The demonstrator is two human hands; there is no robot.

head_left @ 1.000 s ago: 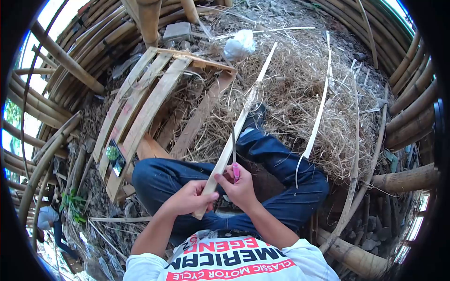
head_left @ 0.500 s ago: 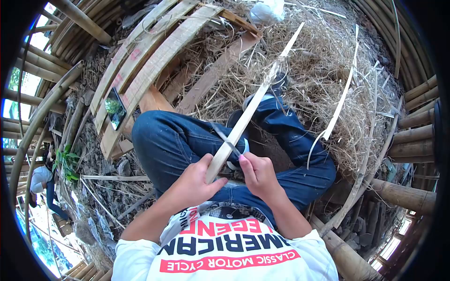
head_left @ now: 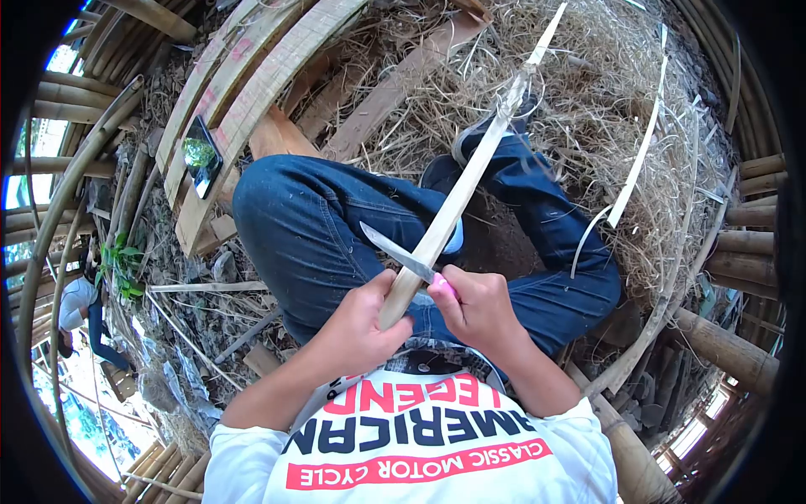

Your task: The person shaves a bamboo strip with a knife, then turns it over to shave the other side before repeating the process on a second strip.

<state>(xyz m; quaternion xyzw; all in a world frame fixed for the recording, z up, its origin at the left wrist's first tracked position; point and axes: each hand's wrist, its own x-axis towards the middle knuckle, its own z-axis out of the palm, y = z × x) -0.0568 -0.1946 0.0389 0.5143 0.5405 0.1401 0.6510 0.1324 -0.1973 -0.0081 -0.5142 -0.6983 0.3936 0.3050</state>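
Observation:
My left hand is closed around the near end of a long pale bamboo strip, which slants away up and right across my legs. In my right hand is a knife with a pink handle, mostly hidden by the fingers. Its blade lies across the strip just ahead of my left hand, the tip pointing up and left. Fine curled shavings cling to the strip farther up, near my shoe.
Dry shavings cover the ground ahead and to the right. A phone lies on wooden slats at left. Thin strips lie on the right, near bamboo poles. Another person is at far left.
The view has shifted, so most things sit somewhat higher. The knife's blade now shows broader and flatter against the strip, close to my left hand. Both hands keep their holds.

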